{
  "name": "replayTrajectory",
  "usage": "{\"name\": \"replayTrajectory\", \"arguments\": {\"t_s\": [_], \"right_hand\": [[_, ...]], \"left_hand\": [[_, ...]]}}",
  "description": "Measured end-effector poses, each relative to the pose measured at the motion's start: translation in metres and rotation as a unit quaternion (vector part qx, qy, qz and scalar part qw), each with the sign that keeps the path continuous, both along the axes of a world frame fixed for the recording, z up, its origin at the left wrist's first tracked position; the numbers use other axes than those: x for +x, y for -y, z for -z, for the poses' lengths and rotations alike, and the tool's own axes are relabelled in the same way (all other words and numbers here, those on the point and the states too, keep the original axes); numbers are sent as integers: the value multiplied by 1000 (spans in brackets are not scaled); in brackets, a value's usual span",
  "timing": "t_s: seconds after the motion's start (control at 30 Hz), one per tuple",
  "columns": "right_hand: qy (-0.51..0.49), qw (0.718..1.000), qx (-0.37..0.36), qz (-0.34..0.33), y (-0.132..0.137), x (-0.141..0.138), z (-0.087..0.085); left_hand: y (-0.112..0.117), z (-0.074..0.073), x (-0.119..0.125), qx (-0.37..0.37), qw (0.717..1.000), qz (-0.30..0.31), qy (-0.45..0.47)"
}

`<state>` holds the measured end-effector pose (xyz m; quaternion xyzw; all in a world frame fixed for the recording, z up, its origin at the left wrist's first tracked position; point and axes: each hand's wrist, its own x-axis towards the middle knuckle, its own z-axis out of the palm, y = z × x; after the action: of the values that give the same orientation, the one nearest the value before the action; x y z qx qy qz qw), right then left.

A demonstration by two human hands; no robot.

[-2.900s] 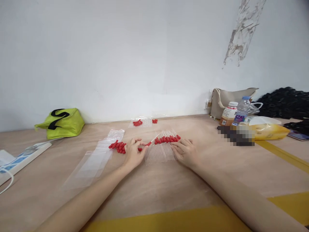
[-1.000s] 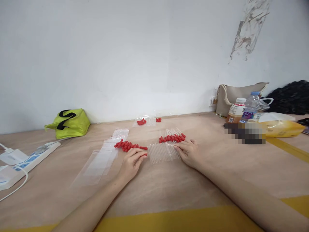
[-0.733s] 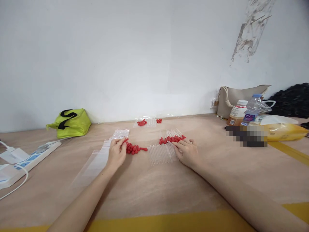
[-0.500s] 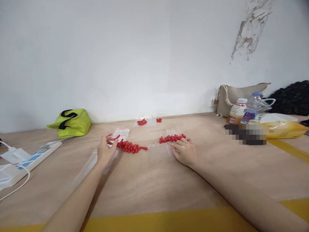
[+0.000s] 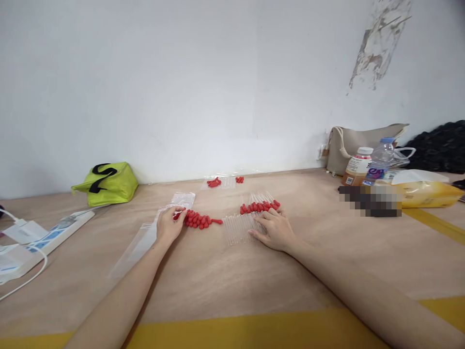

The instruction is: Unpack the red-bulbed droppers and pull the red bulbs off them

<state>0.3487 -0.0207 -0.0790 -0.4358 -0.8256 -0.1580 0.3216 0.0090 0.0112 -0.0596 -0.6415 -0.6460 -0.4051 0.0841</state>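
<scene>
A row of clear glass tubes lies on the tan table. Behind it are several droppers with red rubber bulbs fitted. My right hand rests on the right end of the tubes, fingers stretched out flat. A pile of loose red bulbs lies left of the tubes. My left hand is at the pile's left end, fingers curled round a red bulb, lying over a strip of clear plastic bags.
A lime-green bag and a white power strip with cables lie at the left. More red bulbs on clear bags sit by the wall. A beige bag, two bottles and a yellow packet stand at the right.
My left hand moved from the near end of the tube row leftwards to the red bulb pile and the plastic bags, then closed on a bulb. My right hand flattened onto the tubes.
</scene>
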Motion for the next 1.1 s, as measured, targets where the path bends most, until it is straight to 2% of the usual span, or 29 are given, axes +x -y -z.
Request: {"name": "replayTrajectory", "arguments": {"t_s": [0.23, 0.37, 0.43, 0.5, 0.63, 0.8, 0.9, 1.1], "right_hand": [[-34, 999, 3, 5, 0, 0, 1], [-61, 998, 6, 33, -1, 6, 1], [-77, 996, 3, 48, -1, 10, 1], [-98, 993, -11, 62, 0, 15, 0], [-122, 983, -74, 115, 2, 21, -4], [-99, 964, -150, 195, 1, 26, -7], [-78, 953, -199, 217, -2, 28, -8], [-43, 953, -242, 176, 0, 23, -10]], "left_hand": [[-2, 2, -6, 6, 1000, 10, 22], [7, -7, 3, 62, 998, -23, 6], [13, -15, 19, 96, 994, -3, -46], [17, -22, 42, 84, 990, 54, -95], [9, -29, 96, -25, 975, 136, -172], [-22, -26, 148, -121, 957, 149, -217], [-36, -22, 163, -134, 951, 157, -230], [-45, -19, 173, -132, 940, 167, -268]]}}
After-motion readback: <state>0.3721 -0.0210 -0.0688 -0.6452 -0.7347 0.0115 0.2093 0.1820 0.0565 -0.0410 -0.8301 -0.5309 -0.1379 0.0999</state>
